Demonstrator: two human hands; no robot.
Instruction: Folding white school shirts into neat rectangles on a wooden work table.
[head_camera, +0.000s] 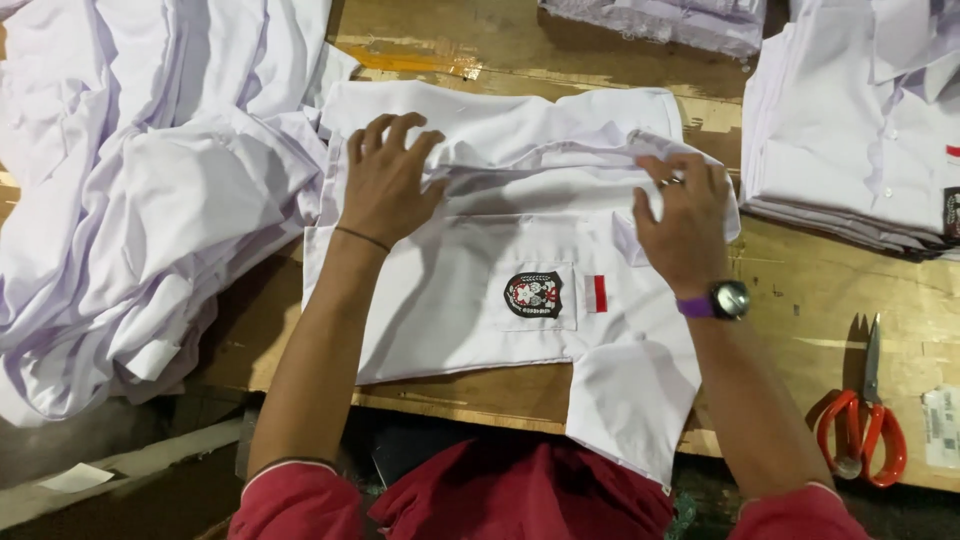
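White shirt (500, 270) lies flat mid-worktop (800, 300) — left hand (385, 185) pressing open-palmed, right hand (685, 215) pinching its fold. Loose shirts (150, 200) crowd left, folded stack (860, 130) right; scissors (865, 425) near the front edge.

Garment workshop, finishing or packing table. Rough plywood table (800, 300) with worn, scuffed surface. Loose heap of white shirts (150, 200) at left, neat folded stacks (860, 130) at right, red-handled scissors (865, 420) near edge, paper tag (940, 428) beside them.
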